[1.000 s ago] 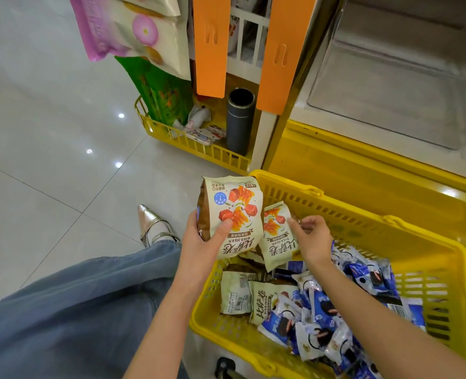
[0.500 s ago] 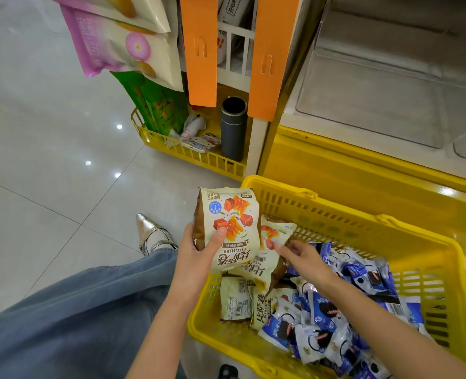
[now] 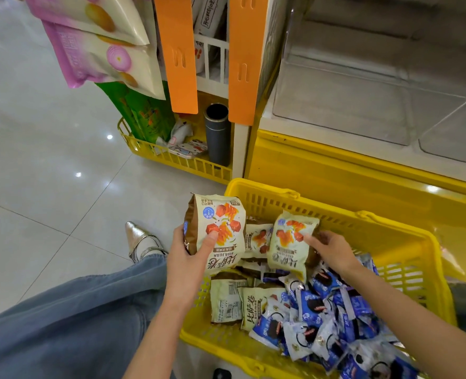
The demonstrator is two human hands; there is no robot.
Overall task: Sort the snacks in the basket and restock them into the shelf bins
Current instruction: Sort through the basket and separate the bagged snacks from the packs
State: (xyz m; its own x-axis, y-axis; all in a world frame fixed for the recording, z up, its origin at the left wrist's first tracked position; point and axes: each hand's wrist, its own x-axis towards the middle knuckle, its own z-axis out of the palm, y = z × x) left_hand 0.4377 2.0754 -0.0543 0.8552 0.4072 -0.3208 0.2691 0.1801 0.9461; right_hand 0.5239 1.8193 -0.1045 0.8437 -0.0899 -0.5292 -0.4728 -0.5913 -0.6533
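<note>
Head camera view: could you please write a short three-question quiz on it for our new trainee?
1. True or false: the left hand holds a blue packet.
2. The right hand grips a cream packet: A) over the yellow basket; B) inside a shelf bin; C) on the floor.
3. How many hands hold cream packets?
Key: 1 false; 2 A; 3 two.

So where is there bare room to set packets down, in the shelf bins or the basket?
The clear shelf bins above the yellow ledge look bare. In the basket, only the far right corner beyond the right hand shows bare floor; blue packets and cream packets crowd the rest.
</note>
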